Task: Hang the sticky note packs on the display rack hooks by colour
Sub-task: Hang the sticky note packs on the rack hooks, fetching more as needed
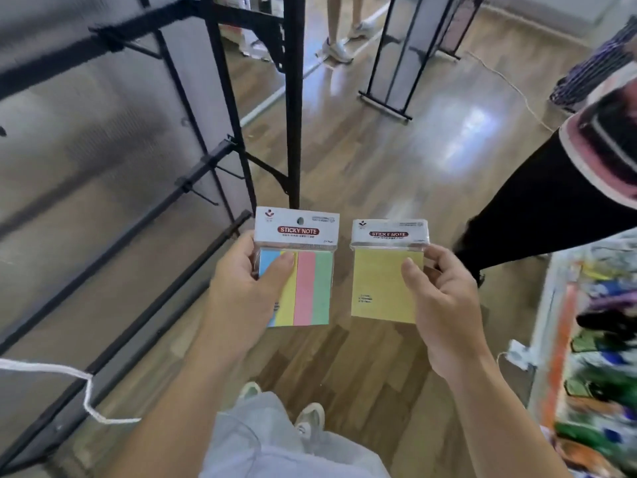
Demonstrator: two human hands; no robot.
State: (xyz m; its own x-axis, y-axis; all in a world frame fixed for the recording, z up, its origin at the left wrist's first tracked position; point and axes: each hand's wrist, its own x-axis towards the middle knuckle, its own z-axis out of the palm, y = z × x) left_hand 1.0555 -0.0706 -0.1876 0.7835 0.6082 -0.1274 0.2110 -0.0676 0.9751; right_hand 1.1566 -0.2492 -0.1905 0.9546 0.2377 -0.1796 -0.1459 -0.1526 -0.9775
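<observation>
the left hand (238, 284) grips the striped pack (310, 281) just in front of the foot of the display rack's black post (293, 98), thumb laid across its blue and yellow strips and fingers curled behind. the right hand (448, 305) pinches the yellow pack (379, 288) by its upper right corner, to the right of that post and apart from it. both packs face up with their headers toward the post, side by side with a gap between them. this looks like a colour check before choosing hooks. it is probably best to hang one pack at a time and keep the other low and out of the way. the striped pack's hang hole (300, 221) is clear of the thumb, which helps. the yellow pack's hole is too blurred to make out, so it should be found first. the nearest hook (203, 196) juts out to the left of the post. the header should meet its tip square and slide on gently, since the thin film could buckle or tear. which hook suits which colour i cannot tell.
</observation>
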